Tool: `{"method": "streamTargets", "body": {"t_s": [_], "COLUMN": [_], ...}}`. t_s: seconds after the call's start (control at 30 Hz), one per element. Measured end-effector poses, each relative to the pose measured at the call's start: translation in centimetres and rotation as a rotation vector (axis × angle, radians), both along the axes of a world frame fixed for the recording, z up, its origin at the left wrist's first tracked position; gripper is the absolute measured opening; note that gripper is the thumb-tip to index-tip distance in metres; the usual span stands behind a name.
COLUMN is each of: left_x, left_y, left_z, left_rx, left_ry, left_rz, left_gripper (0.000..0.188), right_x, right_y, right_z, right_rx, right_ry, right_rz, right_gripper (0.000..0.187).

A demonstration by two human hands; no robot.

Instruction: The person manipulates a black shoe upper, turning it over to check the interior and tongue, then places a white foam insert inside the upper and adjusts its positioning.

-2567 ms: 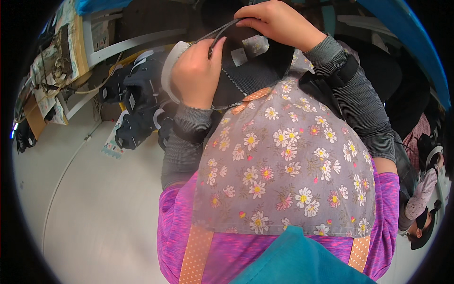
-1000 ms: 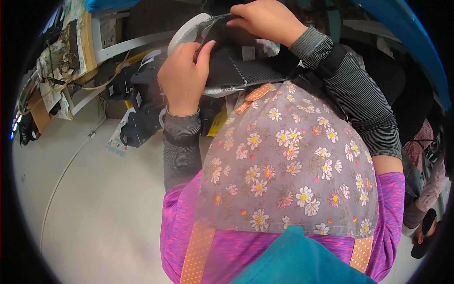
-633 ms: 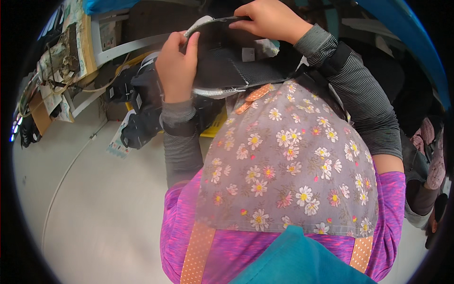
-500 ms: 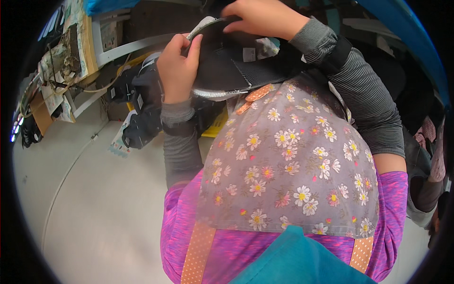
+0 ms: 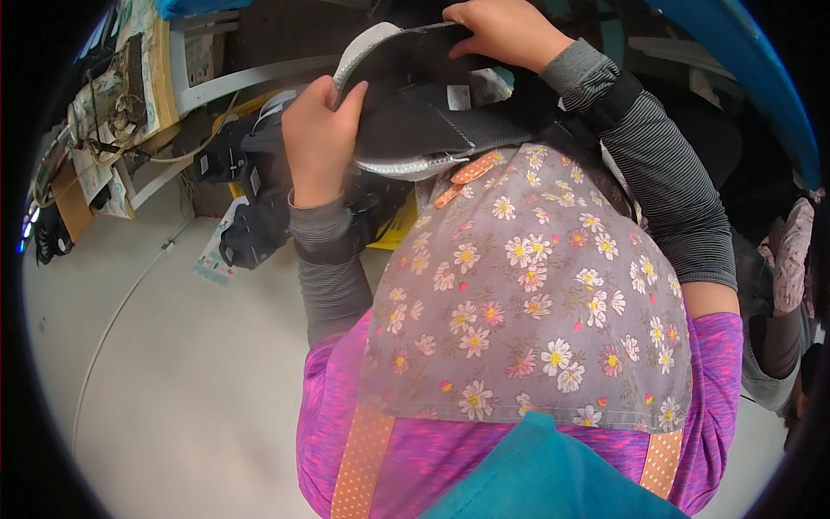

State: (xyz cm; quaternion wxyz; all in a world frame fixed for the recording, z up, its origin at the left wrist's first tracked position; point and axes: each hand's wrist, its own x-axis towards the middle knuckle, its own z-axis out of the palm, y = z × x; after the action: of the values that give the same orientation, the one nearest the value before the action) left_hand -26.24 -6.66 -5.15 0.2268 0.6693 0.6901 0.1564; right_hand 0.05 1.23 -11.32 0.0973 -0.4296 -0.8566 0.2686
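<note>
Up at the top of the view I hold a black sewn fabric piece (image 5: 406, 121) with an open hollow inside, zigzag stitching and a thick white textured edge. Its exact kind does not show. My left hand (image 5: 322, 138) is closed on the left rim, thumb and fingers pinching beside the white edging. My right hand (image 5: 510, 35) pinches the far rim at the upper middle. A small white label (image 5: 458, 97) shows on the black inside. The near side of the piece rests against or just above my flowered apron (image 5: 519, 303).
Dark fabric pieces with white tags (image 5: 251, 225) lie to the left, beside a yellow bin (image 5: 398, 223). A pale metal frame (image 5: 251, 80) stands at the far left, near a cluttered board (image 5: 130, 95). A cable (image 5: 112, 324) runs along the floor. Another person's sleeved arm (image 5: 774, 346) shows at right.
My right hand has moved right along the far rim. The piece's white left edge has opened out wider, and my left hand has shifted slightly left and down.
</note>
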Motion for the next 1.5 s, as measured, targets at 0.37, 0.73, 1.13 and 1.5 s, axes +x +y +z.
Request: {"method": "streamTargets", "body": {"t_s": [0.37, 0.73, 1.13, 1.5], "left_x": [1.2, 10.3, 12.1, 9.1], "left_y": [3.1, 3.8, 4.8, 6.4], "left_z": [3.7, 1.6, 5.4, 4.5], "left_rx": [-0.005, -0.056, 0.009, 0.215], "left_ry": [-1.752, -1.676, -1.658, -1.359], "left_rz": [0.110, 0.214, 0.215, 0.362], "left_gripper": [0.033, 0.066, 0.064, 0.061], "right_x": [1.8, 0.3, 0.5, 1.3], "right_y": [1.4, -1.3, -2.1, -2.3], "right_z": [11.3, 12.5, 14.2, 12.6], "right_rx": [0.019, 0.127, -0.108, 0.155], "right_ry": [0.547, 0.982, 1.206, 0.942], "right_rz": [-0.310, -0.495, -0.466, -0.404], "right_gripper": [0.037, 0.038, 0.038, 0.032]}}
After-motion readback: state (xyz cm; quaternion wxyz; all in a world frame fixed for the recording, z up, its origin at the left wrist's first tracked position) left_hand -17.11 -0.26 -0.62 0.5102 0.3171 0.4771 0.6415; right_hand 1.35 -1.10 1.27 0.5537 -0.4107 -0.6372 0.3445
